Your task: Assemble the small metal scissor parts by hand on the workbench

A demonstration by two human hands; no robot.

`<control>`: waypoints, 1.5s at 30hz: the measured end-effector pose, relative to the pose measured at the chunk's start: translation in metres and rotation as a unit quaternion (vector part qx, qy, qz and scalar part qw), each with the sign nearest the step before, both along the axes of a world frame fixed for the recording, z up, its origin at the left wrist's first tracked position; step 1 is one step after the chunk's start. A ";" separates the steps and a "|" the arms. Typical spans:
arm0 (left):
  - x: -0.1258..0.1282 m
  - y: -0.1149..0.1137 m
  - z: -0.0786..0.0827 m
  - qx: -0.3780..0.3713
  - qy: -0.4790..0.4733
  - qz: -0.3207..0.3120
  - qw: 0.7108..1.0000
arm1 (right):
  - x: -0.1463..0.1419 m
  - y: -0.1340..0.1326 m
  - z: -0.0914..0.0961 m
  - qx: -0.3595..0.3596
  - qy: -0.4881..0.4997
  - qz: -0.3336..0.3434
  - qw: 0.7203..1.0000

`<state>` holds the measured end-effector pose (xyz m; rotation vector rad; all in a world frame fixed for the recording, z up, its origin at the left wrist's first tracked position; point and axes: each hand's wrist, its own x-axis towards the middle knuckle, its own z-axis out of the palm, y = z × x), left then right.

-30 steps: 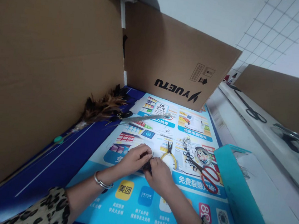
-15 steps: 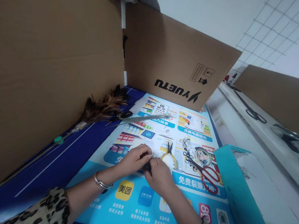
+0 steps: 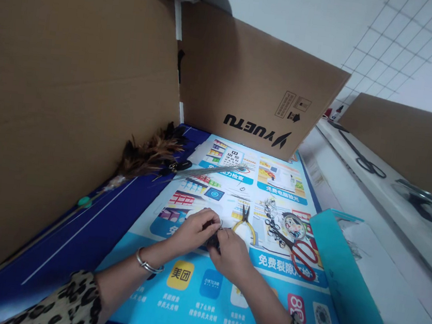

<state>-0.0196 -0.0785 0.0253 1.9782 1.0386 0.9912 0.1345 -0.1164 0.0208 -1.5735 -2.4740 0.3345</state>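
Far left on the worktop (image 3: 99, 232) lie brown feathers (image 3: 150, 152), then thin silvery strands (image 3: 213, 171). The left hand (image 3: 196, 227) and right hand (image 3: 231, 252) meet, each grip nearly closed, around a small dark piece (image 3: 213, 241) mostly hidden between them; work on it looks under way. Just right, pliers (image 3: 245, 215) lie idle, then dark loops (image 3: 270, 223) and red-handled scissors (image 3: 295, 248); how much remains I cannot tell.

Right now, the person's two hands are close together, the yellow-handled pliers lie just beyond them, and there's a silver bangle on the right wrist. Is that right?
Not quite: the head view shows the silver bangle on the left wrist, not the right. The left hand and right hand are close together, with the yellow-handled pliers just beyond them.
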 end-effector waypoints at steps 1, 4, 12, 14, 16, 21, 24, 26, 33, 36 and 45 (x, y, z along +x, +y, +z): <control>0.000 0.000 0.000 0.000 -0.001 0.001 1.000 | 0.000 0.000 0.001 -0.001 0.002 -0.002 1.000; -0.001 0.001 -0.001 0.001 -0.007 0.006 1.000 | 0.001 0.000 0.002 0.001 0.021 -0.010 1.000; -0.005 0.008 -0.006 0.003 -0.044 0.067 0.997 | 0.018 0.011 0.005 0.057 0.088 -0.077 0.992; -0.006 0.009 -0.007 -0.001 -0.053 0.080 0.995 | 0.022 0.014 0.005 0.078 0.032 -0.128 0.988; -0.007 0.010 -0.008 -0.006 -0.061 0.090 0.994 | 0.024 0.015 0.006 0.083 -0.035 -0.154 0.984; -0.007 0.010 -0.009 -0.018 -0.073 0.107 0.991 | 0.022 0.015 0.005 0.058 -0.102 -0.139 0.983; -0.007 0.011 -0.009 -0.023 -0.078 0.107 0.991 | 0.022 0.015 0.004 0.051 -0.095 -0.127 0.986; -0.007 0.011 -0.009 -0.031 -0.085 0.107 0.990 | 0.023 0.015 0.002 0.048 -0.090 -0.122 0.987; -0.007 0.012 -0.013 -0.121 -0.167 0.079 0.975 | 0.024 0.017 -0.003 0.059 -0.075 -0.104 0.990; -0.007 0.014 -0.014 -0.161 -0.204 0.062 0.964 | 0.025 0.017 -0.005 0.061 -0.056 -0.108 0.991; -0.005 0.011 -0.013 -0.175 -0.204 0.031 0.963 | 0.019 0.013 0.003 0.069 0.205 -0.049 0.975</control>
